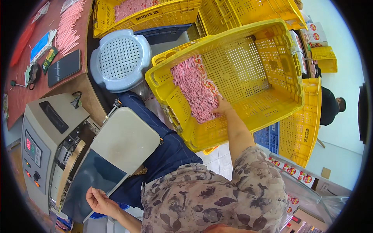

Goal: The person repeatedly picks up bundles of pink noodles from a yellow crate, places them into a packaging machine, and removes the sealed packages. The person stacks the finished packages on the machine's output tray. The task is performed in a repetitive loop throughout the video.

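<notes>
My right hand (223,106) reaches into a tilted yellow plastic crate (243,77). Its fingers close on the edge of the pink strand-like packs (194,93), which lie in a row with red-and-white printed ends. What exactly lies under the fingertips is partly hidden. Low on the left, my left hand (98,200) is raised with curled fingers and nothing visible in them. It hovers by the dark plate (93,180) of a beige machine (46,136) with a lit red display, knobs and a curved strip guide. A pale rounded panel (124,136) extends from that machine.
A grey-blue plastic stool (120,56) stands beside the crate. More yellow crates (155,17) stand behind, one holding pink packs. On the red-brown table (23,95) lie a dark phone (64,68) and pink sticks (70,29). A person in black (329,106) is at far right.
</notes>
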A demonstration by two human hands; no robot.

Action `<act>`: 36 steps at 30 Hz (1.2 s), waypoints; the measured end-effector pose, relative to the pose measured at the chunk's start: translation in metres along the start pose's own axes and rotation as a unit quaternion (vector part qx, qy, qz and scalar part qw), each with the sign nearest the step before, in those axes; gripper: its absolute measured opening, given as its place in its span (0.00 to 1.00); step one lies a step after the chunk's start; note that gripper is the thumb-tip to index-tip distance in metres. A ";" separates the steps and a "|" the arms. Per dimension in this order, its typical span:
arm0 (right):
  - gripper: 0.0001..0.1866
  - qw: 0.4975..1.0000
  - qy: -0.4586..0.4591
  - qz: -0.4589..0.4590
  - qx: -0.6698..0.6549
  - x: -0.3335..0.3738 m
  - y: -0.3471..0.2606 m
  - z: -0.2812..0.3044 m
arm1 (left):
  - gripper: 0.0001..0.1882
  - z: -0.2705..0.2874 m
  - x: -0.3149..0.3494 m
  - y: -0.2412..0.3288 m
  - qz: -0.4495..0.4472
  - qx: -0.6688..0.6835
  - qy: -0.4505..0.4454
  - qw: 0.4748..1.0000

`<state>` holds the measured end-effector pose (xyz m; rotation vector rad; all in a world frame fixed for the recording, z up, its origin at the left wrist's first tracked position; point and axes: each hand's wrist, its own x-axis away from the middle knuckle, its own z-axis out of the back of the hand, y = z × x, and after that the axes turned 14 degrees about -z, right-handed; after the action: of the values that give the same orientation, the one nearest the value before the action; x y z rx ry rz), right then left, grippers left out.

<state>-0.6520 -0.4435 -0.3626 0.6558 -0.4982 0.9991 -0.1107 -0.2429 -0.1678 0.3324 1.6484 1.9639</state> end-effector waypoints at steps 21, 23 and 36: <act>0.50 0.986 -0.086 -0.030 -0.143 -0.033 0.036 -0.008 | 0.05 -0.006 -0.005 -0.004 0.021 0.003 -0.029 0.999; 0.49 0.990 -0.006 -0.070 -0.121 -0.028 0.032 -0.004 | 0.05 -0.007 -0.005 -0.004 0.021 0.006 -0.031 0.999; 0.41 0.982 0.121 -0.079 -0.121 0.000 0.007 -0.009 | 0.05 -0.008 -0.001 -0.004 0.023 0.005 -0.047 0.999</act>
<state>-0.6577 -0.4345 -0.3675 0.3451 -0.3403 0.8381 -0.1128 -0.2500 -0.1727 0.4641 1.6043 1.9433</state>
